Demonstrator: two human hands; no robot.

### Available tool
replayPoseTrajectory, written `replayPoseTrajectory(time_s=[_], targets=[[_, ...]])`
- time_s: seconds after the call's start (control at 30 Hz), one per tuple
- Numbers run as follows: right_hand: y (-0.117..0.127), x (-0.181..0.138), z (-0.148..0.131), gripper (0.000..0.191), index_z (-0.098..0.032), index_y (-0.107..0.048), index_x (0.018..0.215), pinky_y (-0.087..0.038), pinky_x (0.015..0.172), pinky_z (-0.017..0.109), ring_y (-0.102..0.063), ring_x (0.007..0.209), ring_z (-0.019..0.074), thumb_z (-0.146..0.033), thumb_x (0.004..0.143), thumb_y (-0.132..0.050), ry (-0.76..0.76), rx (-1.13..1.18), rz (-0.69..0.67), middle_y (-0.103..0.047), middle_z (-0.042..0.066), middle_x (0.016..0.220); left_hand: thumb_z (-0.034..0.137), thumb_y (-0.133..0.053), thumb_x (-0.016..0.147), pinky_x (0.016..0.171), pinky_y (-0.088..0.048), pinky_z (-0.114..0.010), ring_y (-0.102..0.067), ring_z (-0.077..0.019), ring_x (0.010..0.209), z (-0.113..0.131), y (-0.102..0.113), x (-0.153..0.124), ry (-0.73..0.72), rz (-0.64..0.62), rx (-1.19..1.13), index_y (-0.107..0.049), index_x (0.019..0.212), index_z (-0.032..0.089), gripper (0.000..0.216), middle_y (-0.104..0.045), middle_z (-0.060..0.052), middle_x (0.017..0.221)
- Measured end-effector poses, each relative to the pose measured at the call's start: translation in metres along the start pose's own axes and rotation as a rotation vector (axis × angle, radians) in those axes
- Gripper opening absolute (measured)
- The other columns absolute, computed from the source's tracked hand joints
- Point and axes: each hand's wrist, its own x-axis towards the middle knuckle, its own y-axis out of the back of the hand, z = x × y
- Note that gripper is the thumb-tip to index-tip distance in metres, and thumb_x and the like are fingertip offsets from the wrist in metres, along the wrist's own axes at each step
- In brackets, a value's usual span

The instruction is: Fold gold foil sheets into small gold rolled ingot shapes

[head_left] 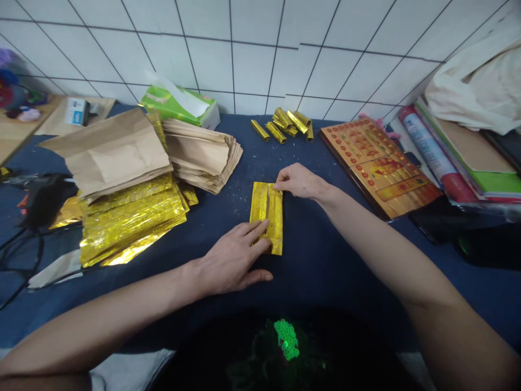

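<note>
A folded gold foil sheet (267, 209) lies on the dark blue table (317, 255) in front of me. My left hand (234, 258) rests flat on its near left corner, fingers stretched out and pressing it down. My right hand (299, 181) pinches the sheet's far right corner, fingers curled together on the fold. Several rolled gold foil pieces (284, 125) lie further back near the wall.
A pile of gold foil sheets (132, 220) and stacks of brown paper (122, 149) sit at the left, with a green tissue pack (179, 104) behind. A glue gun (40, 198) with cables lies far left. A red-gold printed stack (378, 165) and books (459, 157) are at the right.
</note>
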Motion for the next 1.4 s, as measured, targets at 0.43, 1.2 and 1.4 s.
replayPoseTrajectory(time_s=[0.43,1.2,1.4], targets=[[-0.004,-0.002,-0.001,0.014,-0.017,-0.064,0.066,-0.039,0.058,0.027,-0.057,0.065,0.0148,-0.029,0.072,-0.061,0.009,-0.226,0.071,-0.064,0.001,0.068,0.059,-0.042,0.083,0.105,-0.032,-0.041,-0.037,-0.0298,0.128,-0.002,-0.003,0.002,0.000,-0.035,0.116,-0.044,0.129,0.008,0.069,-0.042,-0.017,0.138],[-0.033,-0.040,0.000,0.067,-0.016,-0.023,0.143,-0.007,0.109,0.058,-0.014,0.139,0.0277,-0.056,0.089,-0.028,0.516,-0.348,-0.092,-0.019,0.011,0.150,0.058,-0.045,0.082,0.105,-0.031,-0.042,-0.036,-0.0295,0.129,0.000,-0.003,0.002,-0.012,-0.018,0.135,-0.045,0.127,0.007,0.069,-0.045,-0.018,0.135],[-0.019,-0.076,-0.005,0.033,-0.022,-0.055,0.118,-0.021,0.107,0.055,-0.043,0.126,0.0229,-0.029,0.087,-0.047,0.497,-0.127,0.202,-0.053,0.009,0.131,0.052,-0.044,0.085,0.104,-0.033,-0.040,-0.040,-0.0274,0.126,-0.003,0.001,0.004,0.000,-0.041,0.118,-0.048,0.126,0.010,0.059,-0.046,-0.015,0.135]])
